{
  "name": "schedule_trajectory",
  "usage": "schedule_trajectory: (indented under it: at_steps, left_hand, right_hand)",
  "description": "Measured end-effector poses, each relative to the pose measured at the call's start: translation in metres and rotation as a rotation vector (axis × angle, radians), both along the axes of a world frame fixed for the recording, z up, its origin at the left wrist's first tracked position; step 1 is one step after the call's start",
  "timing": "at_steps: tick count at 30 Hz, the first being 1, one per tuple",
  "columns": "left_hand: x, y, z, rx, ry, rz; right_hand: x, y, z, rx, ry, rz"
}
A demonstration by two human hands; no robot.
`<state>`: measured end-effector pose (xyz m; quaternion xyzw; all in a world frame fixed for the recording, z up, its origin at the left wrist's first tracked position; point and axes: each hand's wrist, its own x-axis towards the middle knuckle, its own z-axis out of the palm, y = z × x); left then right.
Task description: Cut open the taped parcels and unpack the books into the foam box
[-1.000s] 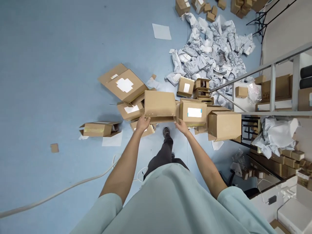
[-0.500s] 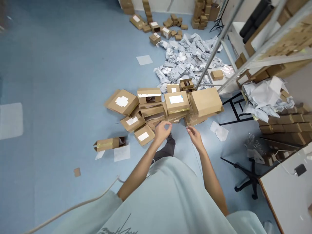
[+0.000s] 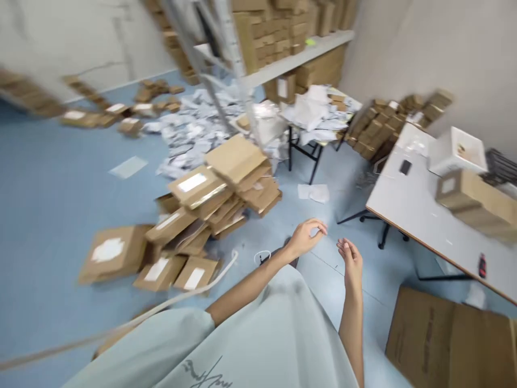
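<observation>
Hands (image 3: 307,237) apart above blue floor (image 3: 52,215), between heaped boxes (image 3: 202,189) and desk (image 3: 420,207).

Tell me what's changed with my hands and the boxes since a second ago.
Both hands let go of the carton they gripped; I can't tell which one it is now. Your left hand and right hand look empty, right of the box pile. The view swung right, showing more of the desk. The pile and the heap of pale bags stayed on the floor.

View swings right: big carton (image 3: 440,339) appears by table's (image 3: 407,202) near edge; left hand (image 3: 310,236), right hand (image 3: 349,260) now off the boxes (image 3: 235,157).
</observation>
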<state>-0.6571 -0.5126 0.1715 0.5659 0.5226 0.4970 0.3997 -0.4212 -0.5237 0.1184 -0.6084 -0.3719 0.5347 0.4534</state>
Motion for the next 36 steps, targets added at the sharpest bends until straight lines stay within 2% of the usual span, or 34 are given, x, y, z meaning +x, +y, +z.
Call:
schedule_trajectory:
  at_steps: [3,6,12,16,19,22,25,28,30,33,36]
  left_hand:
    - [0.067,0.039,0.003,0.037,0.011,-0.155]
    - [0.14,0.087,-0.001,0.049,0.03,-0.321]
    - [0.306,0.186,-0.008,0.003,0.013,-0.57]
    - [0.42,0.245,-0.001,0.008,-0.003,-0.712]
    - [0.5,0.279,0.008,0.025,-0.021,-0.828]
    - [0.569,0.303,0.015,0.022,-0.049,-0.921]
    - [0.628,0.327,0.014,-0.007,-0.054,-0.972]
    - [0.684,0.36,0.008,-0.031,-0.022,-0.964]
    - [0.724,0.388,0.005,-0.039,0.009,-0.917]
    - [0.787,0.433,0.013,-0.054,0.055,-0.8]
    - [0.85,0.47,0.034,-0.062,0.078,-0.656]
  right_hand:
    - [0.06,0.001,0.002,0.026,0.033,-0.162]
    - [0.12,0.016,0.004,0.057,0.044,-0.346]
    - [0.268,0.04,0.025,0.076,-0.015,-0.62]
    - [0.365,0.04,0.045,0.042,-0.099,-0.803]
    - [0.427,0.04,0.052,0.029,-0.145,-0.927]
    - [0.479,0.045,0.044,0.001,-0.155,-1.023]
    - [0.533,0.061,0.02,-0.031,-0.157,-1.047]
    - [0.604,0.101,-0.009,-0.036,-0.194,-1.001]
    - [0.665,0.144,-0.024,-0.036,-0.23,-0.946]
    - [0.772,0.234,-0.029,-0.034,-0.335,-0.829]
    - [0.881,0.341,-0.014,-0.011,-0.568,-0.615]
